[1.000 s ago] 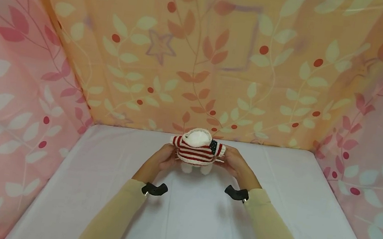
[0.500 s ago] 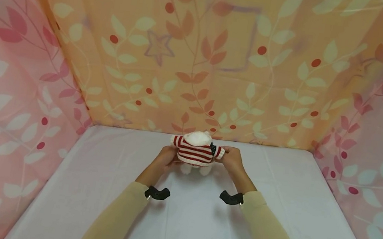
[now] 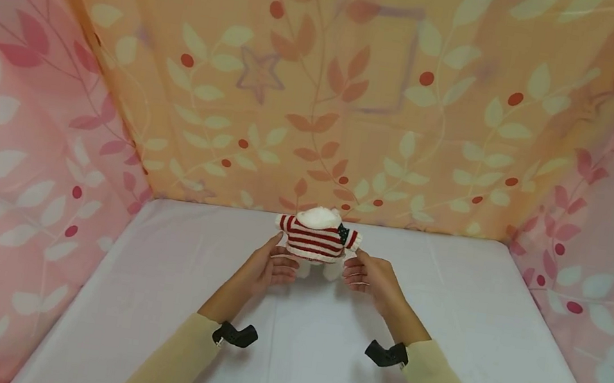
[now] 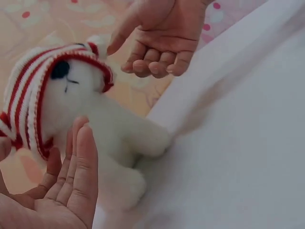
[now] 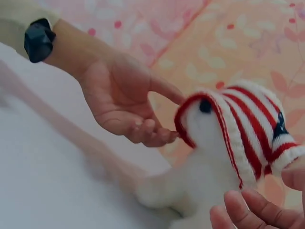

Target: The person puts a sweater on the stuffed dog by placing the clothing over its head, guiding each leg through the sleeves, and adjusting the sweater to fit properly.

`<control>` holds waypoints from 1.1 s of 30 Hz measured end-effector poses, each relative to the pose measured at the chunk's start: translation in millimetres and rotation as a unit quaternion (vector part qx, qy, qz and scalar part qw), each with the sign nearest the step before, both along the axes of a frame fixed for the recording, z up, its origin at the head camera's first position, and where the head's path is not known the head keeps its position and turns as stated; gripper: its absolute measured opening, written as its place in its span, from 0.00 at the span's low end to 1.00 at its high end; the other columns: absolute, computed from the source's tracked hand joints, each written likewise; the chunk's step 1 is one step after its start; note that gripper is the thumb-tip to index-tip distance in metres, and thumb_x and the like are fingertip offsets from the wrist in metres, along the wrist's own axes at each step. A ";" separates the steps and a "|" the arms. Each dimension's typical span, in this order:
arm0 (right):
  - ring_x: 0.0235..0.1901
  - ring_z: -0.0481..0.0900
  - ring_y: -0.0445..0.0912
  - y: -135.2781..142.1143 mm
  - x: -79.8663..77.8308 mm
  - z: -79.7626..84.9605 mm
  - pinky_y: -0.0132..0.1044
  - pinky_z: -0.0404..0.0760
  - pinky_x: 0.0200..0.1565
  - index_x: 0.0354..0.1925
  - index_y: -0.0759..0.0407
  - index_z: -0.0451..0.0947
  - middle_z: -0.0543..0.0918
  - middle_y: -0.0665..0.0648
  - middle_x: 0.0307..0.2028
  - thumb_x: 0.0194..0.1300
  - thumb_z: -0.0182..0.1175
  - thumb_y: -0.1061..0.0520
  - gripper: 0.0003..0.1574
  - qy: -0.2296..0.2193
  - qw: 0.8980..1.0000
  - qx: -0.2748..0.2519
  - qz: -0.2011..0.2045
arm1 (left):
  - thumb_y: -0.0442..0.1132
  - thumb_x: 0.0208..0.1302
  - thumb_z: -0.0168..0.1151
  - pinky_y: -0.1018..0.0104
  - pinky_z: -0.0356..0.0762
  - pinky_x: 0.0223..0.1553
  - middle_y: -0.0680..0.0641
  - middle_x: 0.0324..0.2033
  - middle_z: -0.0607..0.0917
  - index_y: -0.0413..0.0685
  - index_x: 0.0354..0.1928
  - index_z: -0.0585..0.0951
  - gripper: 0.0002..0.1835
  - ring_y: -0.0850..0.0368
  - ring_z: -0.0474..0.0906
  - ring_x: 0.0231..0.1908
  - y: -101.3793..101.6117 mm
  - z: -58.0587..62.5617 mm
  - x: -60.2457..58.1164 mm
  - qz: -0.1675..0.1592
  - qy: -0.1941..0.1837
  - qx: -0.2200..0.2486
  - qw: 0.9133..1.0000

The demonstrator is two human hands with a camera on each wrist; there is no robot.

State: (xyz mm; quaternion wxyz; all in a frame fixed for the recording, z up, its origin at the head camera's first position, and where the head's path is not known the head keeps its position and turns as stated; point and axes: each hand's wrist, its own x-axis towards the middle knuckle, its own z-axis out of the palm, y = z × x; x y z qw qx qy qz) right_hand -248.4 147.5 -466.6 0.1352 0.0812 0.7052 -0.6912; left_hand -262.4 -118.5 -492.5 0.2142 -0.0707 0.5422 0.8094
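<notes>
A white plush toy (image 3: 305,271) sits upright at the back middle of the table. Pulled over its head is a red-and-white striped knitted sweater (image 3: 314,243) with a dark blue patch. The toy's dark nose and stitched mouth show under the hem in the left wrist view. My left hand (image 3: 268,265) is beside the toy's left side in the head view, its fingers loosely spread and thumb near the sleeve. On the other side, my right hand (image 3: 377,278) mirrors it, fingers relaxed, thumb close to the other sleeve. Neither hand grips the sweater.
The white-covered table (image 3: 314,361) ends right behind the toy at an orange leaf-print cloth wall (image 3: 370,154). Pink printed cloths (image 3: 16,192) hang along the sides. Each wrist carries a small black device (image 3: 387,355).
Both hands have let go of the sweater and drawn slightly back toward the person, fingers loosened. The sweater's neck opening sits lower over the toy's head, with more white fur showing on top.
</notes>
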 end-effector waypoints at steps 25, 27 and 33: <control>0.34 0.88 0.49 -25.9 17.9 -14.1 0.44 0.87 0.40 0.48 0.68 0.81 0.88 0.58 0.35 0.71 0.60 0.55 0.16 -0.052 0.990 -0.128 -0.026 | 0.34 0.80 0.38 0.63 0.77 0.58 0.41 0.48 0.88 0.36 0.59 0.71 0.15 0.53 0.86 0.51 29.8 -16.2 35.9 -0.022 -0.005 0.281 0.959; 0.34 0.88 0.49 -24.3 17.1 -16.3 0.43 0.87 0.39 0.48 0.68 0.82 0.88 0.59 0.36 0.70 0.61 0.56 0.16 -0.042 0.992 -0.112 -0.029 | 0.34 0.80 0.35 0.63 0.76 0.60 0.40 0.49 0.87 0.35 0.59 0.70 0.16 0.52 0.85 0.52 31.7 -19.3 37.7 -0.015 0.001 0.308 0.951; 0.31 0.87 0.47 -19.7 14.8 -24.9 0.40 0.86 0.34 0.41 0.68 0.83 0.88 0.59 0.33 0.67 0.62 0.57 0.13 -0.015 0.998 -0.059 -0.029 | 0.35 0.79 0.30 0.63 0.75 0.61 0.39 0.50 0.86 0.35 0.58 0.71 0.20 0.51 0.84 0.54 34.4 -27.3 43.0 -0.010 -0.001 0.341 0.940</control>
